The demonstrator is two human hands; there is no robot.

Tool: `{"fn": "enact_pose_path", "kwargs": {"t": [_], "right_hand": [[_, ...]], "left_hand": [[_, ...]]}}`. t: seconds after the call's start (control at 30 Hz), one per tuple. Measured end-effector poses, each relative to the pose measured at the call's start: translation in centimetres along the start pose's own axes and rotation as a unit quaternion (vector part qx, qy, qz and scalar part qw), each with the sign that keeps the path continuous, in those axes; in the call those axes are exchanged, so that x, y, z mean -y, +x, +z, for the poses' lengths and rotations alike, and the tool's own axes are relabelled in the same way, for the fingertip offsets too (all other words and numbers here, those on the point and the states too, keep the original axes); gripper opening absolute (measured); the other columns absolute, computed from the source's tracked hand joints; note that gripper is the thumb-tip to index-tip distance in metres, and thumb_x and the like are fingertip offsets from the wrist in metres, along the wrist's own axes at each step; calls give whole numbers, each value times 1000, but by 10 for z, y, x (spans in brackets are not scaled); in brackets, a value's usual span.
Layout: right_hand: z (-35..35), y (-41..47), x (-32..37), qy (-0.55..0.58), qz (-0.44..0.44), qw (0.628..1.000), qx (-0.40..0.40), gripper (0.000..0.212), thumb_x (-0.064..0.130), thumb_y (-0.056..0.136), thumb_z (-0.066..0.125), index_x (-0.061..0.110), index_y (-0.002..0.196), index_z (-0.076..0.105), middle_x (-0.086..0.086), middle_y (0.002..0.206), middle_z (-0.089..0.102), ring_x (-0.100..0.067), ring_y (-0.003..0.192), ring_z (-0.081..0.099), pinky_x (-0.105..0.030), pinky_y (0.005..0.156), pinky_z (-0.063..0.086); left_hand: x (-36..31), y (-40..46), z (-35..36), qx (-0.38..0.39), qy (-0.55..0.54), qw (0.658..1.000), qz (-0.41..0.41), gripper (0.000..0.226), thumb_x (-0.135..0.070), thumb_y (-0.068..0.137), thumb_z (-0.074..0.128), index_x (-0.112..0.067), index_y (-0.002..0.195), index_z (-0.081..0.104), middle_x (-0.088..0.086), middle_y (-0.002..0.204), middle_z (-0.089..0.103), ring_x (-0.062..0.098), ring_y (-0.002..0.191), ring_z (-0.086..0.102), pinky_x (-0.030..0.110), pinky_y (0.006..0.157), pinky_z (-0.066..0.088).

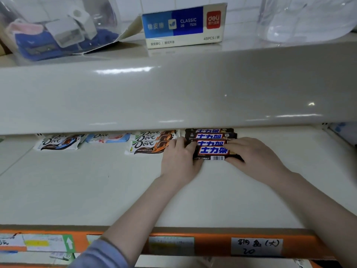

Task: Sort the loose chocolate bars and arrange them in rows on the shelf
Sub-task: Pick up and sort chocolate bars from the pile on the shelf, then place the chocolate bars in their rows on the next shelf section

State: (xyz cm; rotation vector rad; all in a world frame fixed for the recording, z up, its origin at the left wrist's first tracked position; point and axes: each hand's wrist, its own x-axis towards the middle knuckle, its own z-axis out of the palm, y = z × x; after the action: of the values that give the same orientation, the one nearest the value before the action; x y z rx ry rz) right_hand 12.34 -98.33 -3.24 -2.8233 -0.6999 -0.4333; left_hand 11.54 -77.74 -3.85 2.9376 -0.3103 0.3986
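Observation:
Several dark Snickers bars lie in a row running back under the upper shelf. The nearest Snickers bar (213,152) is held at both ends: my left hand (178,163) grips its left end, my right hand (253,157) grips its right end. Left of them sits a stack of brown-and-white Dove bars (148,145). Further left lie a light blue Dove bar (108,137) and a white-and-dark Dove bar (58,143). All rest on the cream shelf (96,190).
The upper shelf's front edge (173,93) overhangs and hides the back of the rows. On top of it stand a blue Deli eraser box (183,26), a clear bag of items (58,31) and a clear container (301,18). An orange price rail (212,242) runs along the lower shelf's front.

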Motion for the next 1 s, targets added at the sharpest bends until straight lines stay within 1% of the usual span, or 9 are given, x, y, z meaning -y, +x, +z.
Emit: {"fn": "enact_pose_path", "kwargs": {"t": [0.07,0.17,0.27,0.33,0.43,0.6,0.7,0.8,1.0], "right_hand": [[-4,-6,6,7,28,1000,4,33,29,88,55,16,118,59,0,122,60,-23,109,53,-35,92,41],[-11,-21,26,14,80,997,-2,28,28,90,49,17,113,59,-1,114,61,-22,102,52,-34,85,41],[-13,-37,64,13,119,993,-13,28,25,90,47,17,115,56,-2,111,61,-22,99,52,-33,83,40],[-10,-42,94,4,138,990,-23,31,25,88,50,14,117,56,-6,111,63,-25,101,54,-35,86,41],[2,-40,152,2,154,988,-33,35,26,87,54,11,118,57,-11,120,60,-28,112,52,-38,97,38],[29,-18,273,28,135,989,-47,39,28,86,56,10,121,56,-13,125,57,-29,119,48,-38,102,34],[50,2,357,41,98,994,-33,44,36,90,47,16,130,47,-8,134,48,-24,128,39,-35,107,27],[65,29,434,54,53,997,-11,47,42,92,40,20,133,40,-3,139,42,-21,131,32,-33,110,21],[84,86,548,68,-18,998,-5,45,39,89,48,18,129,46,-6,132,49,-23,127,37,-34,104,26]], "left_hand": [[-1,-6,-5,-3,5,1000,-23,53,-46,88,46,-23,135,42,6,130,44,27,116,39,33,98,33],[3,-25,-16,-15,21,998,-53,52,-44,87,46,-20,133,40,5,133,44,27,121,37,34,98,32],[16,-54,-27,-18,31,996,-80,54,-45,88,44,-21,136,37,4,140,40,24,128,33,32,100,30],[28,-73,-33,-22,40,994,-95,55,-46,88,42,-21,136,36,2,143,38,22,130,31,30,101,29],[66,-107,-50,-26,36,992,-119,58,-48,89,42,-21,140,33,3,145,37,23,133,30,31,105,27],[169,-181,-91,-35,26,986,-163,60,-46,86,48,-21,139,38,6,143,40,25,131,34,33,106,28],[245,-231,-117,-45,32,977,-205,59,-43,85,52,-19,138,40,9,142,42,27,131,35,35,105,29],[315,-274,-141,-56,45,965,-252,57,-43,88,49,-20,138,38,8,142,40,27,131,35,34,104,30],[423,-322,-175,-84,66,942,-318,57,-46,88,48,-20,138,39,8,141,42,27,129,36,34,104,30]]}}
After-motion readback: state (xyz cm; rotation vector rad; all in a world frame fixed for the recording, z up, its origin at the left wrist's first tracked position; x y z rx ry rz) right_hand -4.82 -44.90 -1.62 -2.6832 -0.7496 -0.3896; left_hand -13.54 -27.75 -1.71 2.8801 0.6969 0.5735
